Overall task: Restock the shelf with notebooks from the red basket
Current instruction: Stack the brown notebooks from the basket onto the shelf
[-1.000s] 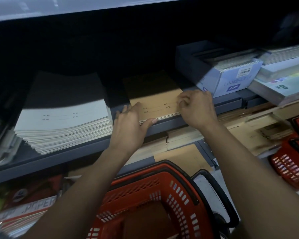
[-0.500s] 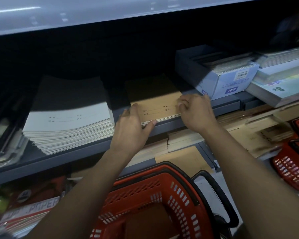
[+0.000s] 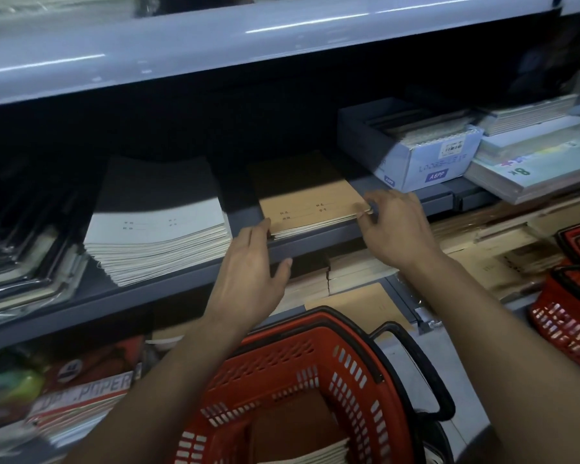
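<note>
Head cam, only view. Both my hands are up at the middle shelf (image 3: 315, 237), squaring a short stack of brown notebooks (image 3: 310, 204) that lies flat near the shelf's front edge, back half in shadow.

L hand (image 3: 250, 272): fingers straight and relaxed, tips touching the stack's left front corner, thumb spread out over the shelf lip. Not gripping anything.

R hand (image 3: 394, 229): fingers curled in at the stack's right front corner, thumb and fingertips pinching the edges of the top few books there.

Left of the brown stack, w/ a gap between, sits a taller stack of white notebooks (image 3: 158, 229), its edges fanned out a bit toward the front. Further left, dark plastic-wrapped packs (image 3: 24, 259), blurred. Right of the brown stack, an open grey-blue box (image 3: 412, 155) w/ a barcode label, spiral-bound pads inside. Beside it more flat stacks (image 3: 533, 165), the top one w/ colourful print.

Red basket (image 3: 315, 380) is right below my arms, black handle folded down to the right side. More brown notebooks (image 3: 298, 437) lie inside it, pale page edges showing. Second red basket (image 3: 573, 309) at far right, on the lower level. Lower shelf under the brown stack holds more brown books (image 3: 359, 272). Bottom left, a pack marked "PAPER" (image 3: 91, 393), blurry.
</note>
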A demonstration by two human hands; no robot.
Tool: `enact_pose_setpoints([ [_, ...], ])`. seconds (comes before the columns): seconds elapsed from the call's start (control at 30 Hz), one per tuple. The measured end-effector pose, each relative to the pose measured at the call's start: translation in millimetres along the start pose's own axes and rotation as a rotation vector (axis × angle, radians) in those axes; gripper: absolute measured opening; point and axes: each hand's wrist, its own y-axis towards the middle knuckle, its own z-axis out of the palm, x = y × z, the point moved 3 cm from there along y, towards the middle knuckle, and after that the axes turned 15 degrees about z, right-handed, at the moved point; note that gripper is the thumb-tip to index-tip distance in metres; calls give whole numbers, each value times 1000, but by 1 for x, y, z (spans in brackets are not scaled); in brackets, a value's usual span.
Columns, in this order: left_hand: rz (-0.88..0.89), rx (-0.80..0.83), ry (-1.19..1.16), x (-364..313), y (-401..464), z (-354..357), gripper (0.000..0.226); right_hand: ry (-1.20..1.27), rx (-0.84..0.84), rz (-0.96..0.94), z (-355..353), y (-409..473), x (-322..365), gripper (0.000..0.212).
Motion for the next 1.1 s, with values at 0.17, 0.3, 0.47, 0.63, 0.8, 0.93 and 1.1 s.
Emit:
enact_pose_setpoints([
  [0.17,10,-11,32,-10,-29,-14,70,2,33,30,-16,-28,-5,41],
  [0.3,-10,-12,36,-13,-52,-25,69,-3,73,54,-24,-55,-5,40],
  [0.47,-45,3,50,-16,-85,-39,68,-12,128,45,-28,-85,-3,40],
  [0.63,-67,26,50,-11,-115,-47,67,-44,171,23,-24,-107,-2,42],
  [0.8,-103,42,51,-1,-134,-47,64,-75,222,5,-13,-125,0,42],
  [0.93,-139,67,41,9,-144,-37,61,-113,279,-32,2,-137,2,41],
  [1.1,-180,123,-27,24,-154,-16,55,-179,376,-51,27,-149,8,44],
])
